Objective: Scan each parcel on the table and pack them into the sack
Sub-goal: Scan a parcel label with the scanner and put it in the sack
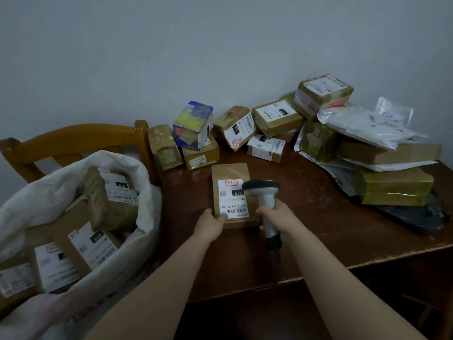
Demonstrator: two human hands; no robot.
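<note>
Parcel: a flat brown cardboard parcel (231, 171) lies on the table (318, 231) near its middle, white label up; the label shows a black "010" patch, a barcode at the near end and a red-outlined handwritten sticker at the far end.
Left grip: the left grip (212, 223) grasps the parcel's near left corner, fingers curled over the near edge and reaching the label; the bare forearm runs straight forward from the lower middle of the view.
Right grip: the right grip (278, 217) is clenched round the pale handle of a scanner (266, 201); the forearm is stretched forward beside the left one, the two hands near each other at the parcel's near edge.
Scanner: held roughly upright, its dark head above the right part of the label; a dark cable hangs from the handle's base toward the near table edge.
Sack: a white woven sack (144, 185) stands left of the table, mouth wide open; several labelled cardboard parcels (110, 200) lie in it, one brown box resting on top of flatter ones.
Chair: a wooden chair (73, 141) stands behind the sack, its back rail touching the table's left end.
Back row: small taped boxes stand along the wall; a blue and yellow box (193, 125) sits tilted on a brown one.
Right heap: brown boxes stacked with white mailer bags (362, 126) between and over them; a black bag (416, 214) lies under the nearest box.
Table: dark brown wood, its near edge scuffed pale.
</note>
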